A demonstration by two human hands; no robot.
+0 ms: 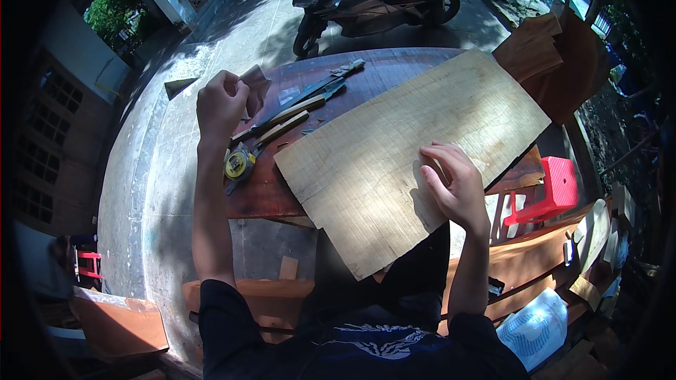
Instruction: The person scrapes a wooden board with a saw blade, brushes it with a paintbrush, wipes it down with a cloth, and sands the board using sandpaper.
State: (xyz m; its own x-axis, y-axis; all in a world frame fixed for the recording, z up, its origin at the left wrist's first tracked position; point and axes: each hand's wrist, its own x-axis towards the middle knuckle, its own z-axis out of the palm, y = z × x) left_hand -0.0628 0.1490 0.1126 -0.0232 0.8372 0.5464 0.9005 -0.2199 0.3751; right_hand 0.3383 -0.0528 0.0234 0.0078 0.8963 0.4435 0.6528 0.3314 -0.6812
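One pale board [408, 144] on outdoor bench [264, 193]

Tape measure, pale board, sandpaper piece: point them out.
tape measure [238, 162], head view, yellow case face
pale board [394, 141], head view, bare middle of its top
sandpaper piece [256, 84], head view, part above left hand [220, 107]

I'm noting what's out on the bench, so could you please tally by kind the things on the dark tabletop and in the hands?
Pale wooden board, under the right hand: 1
Tape measure: 1
Sandpaper piece, in the left hand: 1
Long hand tools (wooden-handled, overlapping, count approximate): 3
Total: 6
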